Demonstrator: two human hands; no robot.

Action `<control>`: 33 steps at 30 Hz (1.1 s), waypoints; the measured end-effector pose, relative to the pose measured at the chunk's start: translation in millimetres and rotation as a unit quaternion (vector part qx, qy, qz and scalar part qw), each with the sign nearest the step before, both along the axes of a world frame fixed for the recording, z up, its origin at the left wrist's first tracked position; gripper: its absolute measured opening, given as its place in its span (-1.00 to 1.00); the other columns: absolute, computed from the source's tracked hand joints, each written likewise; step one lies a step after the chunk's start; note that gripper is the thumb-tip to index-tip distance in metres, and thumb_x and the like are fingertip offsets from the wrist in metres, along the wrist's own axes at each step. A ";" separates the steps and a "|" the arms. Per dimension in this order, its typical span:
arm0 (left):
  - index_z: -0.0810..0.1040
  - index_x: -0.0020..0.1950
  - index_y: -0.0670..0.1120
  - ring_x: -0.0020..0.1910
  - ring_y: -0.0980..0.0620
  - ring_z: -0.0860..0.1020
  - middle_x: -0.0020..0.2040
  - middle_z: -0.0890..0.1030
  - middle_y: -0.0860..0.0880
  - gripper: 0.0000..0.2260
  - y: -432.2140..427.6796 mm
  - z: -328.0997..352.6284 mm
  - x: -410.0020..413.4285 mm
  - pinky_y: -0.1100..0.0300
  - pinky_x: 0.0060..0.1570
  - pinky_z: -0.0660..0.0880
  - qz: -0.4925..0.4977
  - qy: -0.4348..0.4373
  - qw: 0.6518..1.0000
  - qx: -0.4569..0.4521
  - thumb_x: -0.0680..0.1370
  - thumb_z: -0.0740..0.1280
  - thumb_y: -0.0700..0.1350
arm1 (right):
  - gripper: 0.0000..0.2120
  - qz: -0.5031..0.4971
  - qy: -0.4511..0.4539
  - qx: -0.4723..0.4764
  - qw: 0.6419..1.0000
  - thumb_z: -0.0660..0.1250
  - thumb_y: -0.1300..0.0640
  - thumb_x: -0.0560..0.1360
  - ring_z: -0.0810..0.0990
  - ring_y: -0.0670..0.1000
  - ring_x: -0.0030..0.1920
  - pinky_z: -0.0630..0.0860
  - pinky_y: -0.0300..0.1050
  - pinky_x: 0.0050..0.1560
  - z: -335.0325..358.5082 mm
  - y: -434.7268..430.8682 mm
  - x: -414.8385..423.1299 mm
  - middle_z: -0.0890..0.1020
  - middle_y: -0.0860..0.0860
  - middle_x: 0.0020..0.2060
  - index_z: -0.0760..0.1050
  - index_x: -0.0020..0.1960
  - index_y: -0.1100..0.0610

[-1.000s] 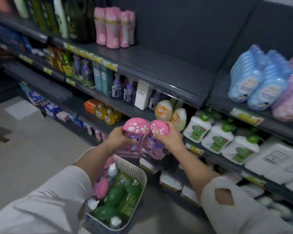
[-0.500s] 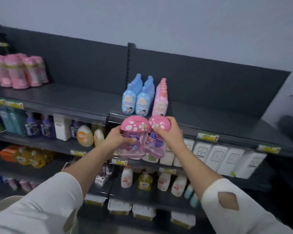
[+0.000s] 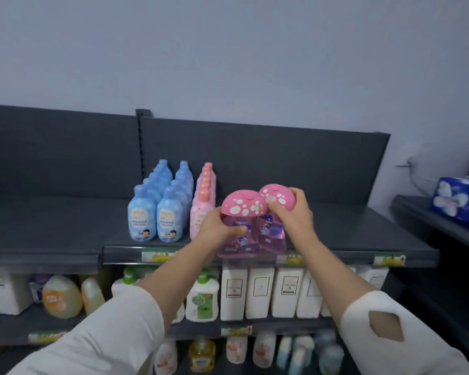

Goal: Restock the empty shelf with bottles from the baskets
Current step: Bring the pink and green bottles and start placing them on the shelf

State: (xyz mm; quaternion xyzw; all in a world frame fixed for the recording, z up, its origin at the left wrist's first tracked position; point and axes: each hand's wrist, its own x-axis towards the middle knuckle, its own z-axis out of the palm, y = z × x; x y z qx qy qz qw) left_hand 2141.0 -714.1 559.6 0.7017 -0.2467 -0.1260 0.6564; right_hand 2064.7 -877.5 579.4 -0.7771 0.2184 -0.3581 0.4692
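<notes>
My left hand (image 3: 215, 230) wraps the body of one pink mushroom-capped bottle (image 3: 238, 244), thumb across its label. My right hand (image 3: 293, 220) clasps the second mushroom-capped bottle (image 3: 272, 235) around its cap and neck. The two touch side to side, held at the front edge of the top shelf (image 3: 349, 231), just right of the row of pale pink bottles (image 3: 202, 212), which stands beside two rows of blue bottles (image 3: 157, 215). I'd set both bases flat and upright, labels outward, starting a fresh row beside the pink one without nudging it. I'd let go only once each stands steady, since those wide caps look top-heavy.
</notes>
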 end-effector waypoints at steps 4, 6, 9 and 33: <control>0.48 0.22 -0.16 0.04 -0.04 0.60 0.08 0.63 -0.08 -0.50 -37.1 -0.1 29.1 0.05 0.05 0.57 0.018 0.000 1.000 -0.014 0.33 0.53 -0.27 | -0.53 -0.023 -0.008 0.003 1.000 0.46 -0.13 0.37 0.56 0.06 0.07 0.55 0.09 0.11 5.2 -28.9 21.9 0.55 0.00 0.10 0.35 0.19 -0.11; 0.47 0.24 -0.16 0.05 -0.06 0.60 0.10 0.62 -0.09 -0.48 -54.2 -4.4 40.9 0.02 0.06 0.56 0.027 0.007 0.999 -0.021 0.32 0.53 -0.27 | -0.53 -0.029 -0.008 -0.001 1.000 0.46 -0.12 0.38 0.56 0.07 0.08 0.55 0.09 0.12 4.7 -42.6 30.8 0.55 0.01 0.11 0.35 0.20 -0.10; 0.48 0.23 -0.14 0.06 -0.07 0.59 0.10 0.61 -0.08 -0.50 -77.4 -12.6 55.6 -0.01 0.09 0.55 0.044 0.021 0.999 -0.025 0.33 0.53 -0.26 | -0.54 -0.025 0.000 -0.003 1.000 0.47 -0.10 0.38 0.56 0.07 0.09 0.56 0.09 0.11 4.9 -63.3 45.7 0.54 0.03 0.13 0.33 0.17 -0.13; 0.51 0.17 -0.12 -0.08 0.07 0.59 -0.05 0.62 0.01 -0.65 -174.7 -36.0 162.7 0.21 -0.07 0.53 0.172 0.007 0.983 -0.071 0.42 0.41 -0.36 | -0.53 0.264 0.018 0.090 0.960 0.49 0.15 0.40 0.59 0.01 0.09 0.60 0.01 0.06 -15.7 -199.4 216.8 0.56 -0.03 0.11 0.42 0.25 -0.02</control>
